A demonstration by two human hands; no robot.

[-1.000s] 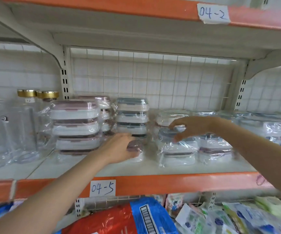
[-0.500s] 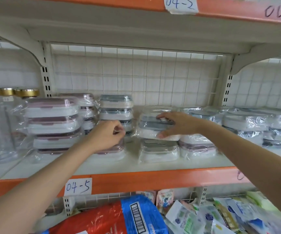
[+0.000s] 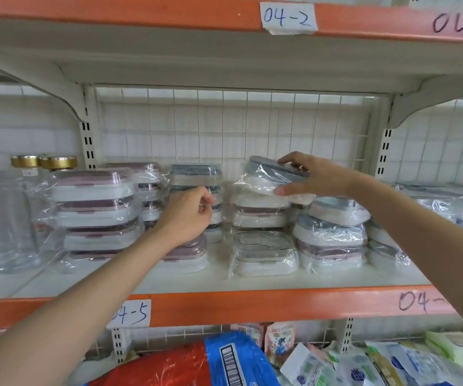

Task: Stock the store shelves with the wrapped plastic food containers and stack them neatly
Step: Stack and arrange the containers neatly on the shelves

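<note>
My right hand (image 3: 309,175) grips a wrapped grey-lidded container (image 3: 263,175), tilted and lifted above the middle stack (image 3: 261,215). My left hand (image 3: 188,214) hovers with curled fingers in front of a blue-lidded stack (image 3: 194,176), above a single pink-lidded container (image 3: 194,253); whether it pinches the wrap I cannot tell. A tall stack of pink-lidded containers (image 3: 94,207) stands at the left. A clear-lidded container (image 3: 263,250) sits at the front of the shelf (image 3: 252,281). More wrapped containers (image 3: 333,232) are piled at the right.
Clear glass jars with gold lids (image 3: 44,162) stand at the far left. A wire grid (image 3: 224,126) backs the shelf, and the upper shelf (image 3: 224,51) hangs close overhead. Below, a red and blue bag (image 3: 197,363) and several packets (image 3: 378,363) fill the lower shelf.
My right hand has lifted the grey-lidded container off the middle stack and tilted it. My left hand has risen from the pink-lidded container to the blue-lidded stack.
</note>
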